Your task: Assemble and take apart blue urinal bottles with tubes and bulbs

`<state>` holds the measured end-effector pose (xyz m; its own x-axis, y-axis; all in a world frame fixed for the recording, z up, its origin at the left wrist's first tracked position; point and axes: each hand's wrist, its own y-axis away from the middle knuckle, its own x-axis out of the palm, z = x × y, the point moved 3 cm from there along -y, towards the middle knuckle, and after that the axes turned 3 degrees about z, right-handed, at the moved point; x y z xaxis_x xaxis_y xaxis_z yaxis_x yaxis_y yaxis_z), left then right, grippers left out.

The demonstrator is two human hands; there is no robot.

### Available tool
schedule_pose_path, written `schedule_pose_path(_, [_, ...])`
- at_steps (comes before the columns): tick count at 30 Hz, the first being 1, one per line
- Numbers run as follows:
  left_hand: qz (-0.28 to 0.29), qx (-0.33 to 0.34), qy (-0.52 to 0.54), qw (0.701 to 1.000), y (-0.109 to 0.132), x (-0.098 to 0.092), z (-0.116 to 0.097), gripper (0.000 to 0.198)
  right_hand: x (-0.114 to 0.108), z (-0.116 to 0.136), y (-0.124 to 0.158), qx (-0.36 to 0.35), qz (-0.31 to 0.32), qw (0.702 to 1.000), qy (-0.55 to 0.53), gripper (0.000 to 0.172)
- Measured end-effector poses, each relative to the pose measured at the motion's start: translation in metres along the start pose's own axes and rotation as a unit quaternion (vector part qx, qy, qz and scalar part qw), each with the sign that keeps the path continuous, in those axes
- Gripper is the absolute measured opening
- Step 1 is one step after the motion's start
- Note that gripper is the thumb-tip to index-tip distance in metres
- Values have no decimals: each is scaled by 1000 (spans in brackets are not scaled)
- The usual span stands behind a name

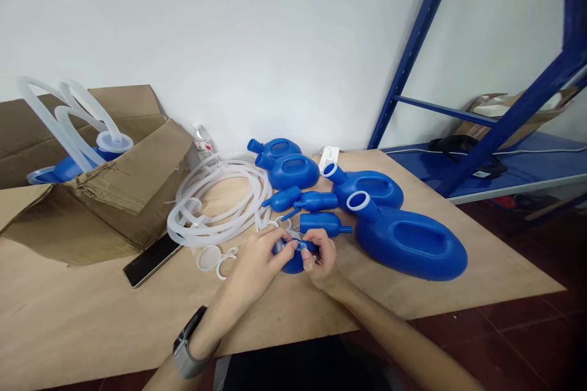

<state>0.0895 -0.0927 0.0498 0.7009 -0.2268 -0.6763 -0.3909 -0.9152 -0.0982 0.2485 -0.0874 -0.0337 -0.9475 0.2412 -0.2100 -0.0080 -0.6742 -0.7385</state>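
My left hand (262,255) and my right hand (323,256) meet near the table's front edge, thumbs and fingers pinched from both sides. Between the fingertips is a small translucent plastic cap piece (301,245). It sits against a blue plastic piece (293,265), mostly covered by my fingers, so its full shape is hidden. Just beyond my hands lie several blue funnel-shaped connectors (319,223). Left of my left hand, a translucent round lid (210,258) and a white ring (226,267) rest on the wood.
Blue urinal bottles (408,241) with handles lie right and behind. Coiled clear tubing (220,233), a phone (151,261), a small water bottle (202,139) and a cardboard box (114,195) holding tubes and a blue bottle stand left. A blue metal shelf (523,159) flanks the table's right.
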Motion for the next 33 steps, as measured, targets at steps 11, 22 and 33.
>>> schedule_pose_path(11, [6, 27, -27, 999, 2, 7, 2, 25, -4, 8, -1, -7, -26, 1000, 10, 3])
schedule_pose_path(22, [18, 32, -113, 993, 1, 18, 3, 23, -6, 6, 2, 38, -28, 999, 21, 6])
schedule_pose_path(33, [76, 30, 24, 996, 1, 5, 3, 16, -4, 11, -5, -2, -14, 1000, 13, 6])
